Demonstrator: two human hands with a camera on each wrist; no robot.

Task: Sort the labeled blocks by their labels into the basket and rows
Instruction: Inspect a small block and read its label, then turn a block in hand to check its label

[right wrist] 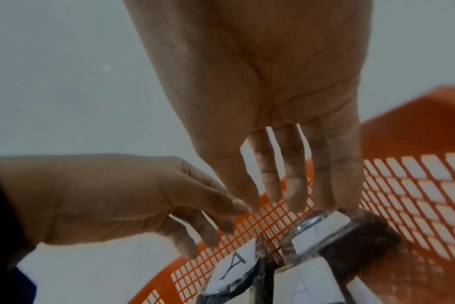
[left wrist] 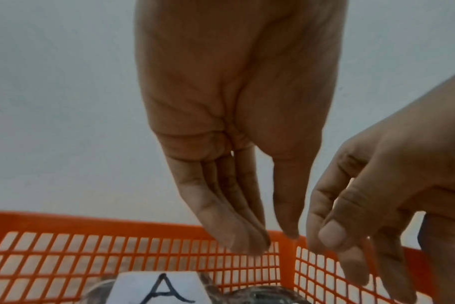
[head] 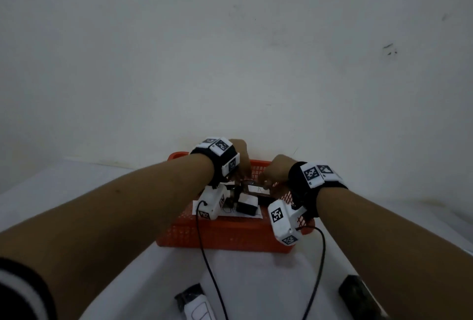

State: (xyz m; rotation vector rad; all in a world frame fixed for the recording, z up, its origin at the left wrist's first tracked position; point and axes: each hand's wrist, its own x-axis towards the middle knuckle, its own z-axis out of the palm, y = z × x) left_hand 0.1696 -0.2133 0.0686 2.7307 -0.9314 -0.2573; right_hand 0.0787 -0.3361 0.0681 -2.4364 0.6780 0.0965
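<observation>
Two bare hands are hovering together over the orange plastic mesh basket (head: 225, 235), which is sitting on the white bench (head: 256, 281) just below the middle of the head view. The left hand (left wrist: 237, 123) is hanging down the centre of the left wrist view with its fingers straight and pressed side by side, the thumb alongside, holding nothing; its fingertips are pointing at the basket's far wall. The right hand (right wrist: 270, 92) is reaching down from the top of the right wrist view with its fingers straight and slightly spread. Its outermost finger is appearing to touch the top end of a dark block (right wrist: 351, 236) wrapped in clear film with a white paper label, though I cannot tell whether there is real contact; no finger is curling round it.

Several more dark labelled blocks are lying inside the basket in the lower right of that view, two of them showing a handwritten letter A, the clearest one (right wrist: 234, 269) lying just left of the first block. In the head view, two further dark blocks are lying on the bench near the bottom edge, one (head: 194, 303) left of centre with a white label, the other (head: 358, 296) toward the lower right. Black cables are trailing from the white wrist cameras down across the bench.
</observation>
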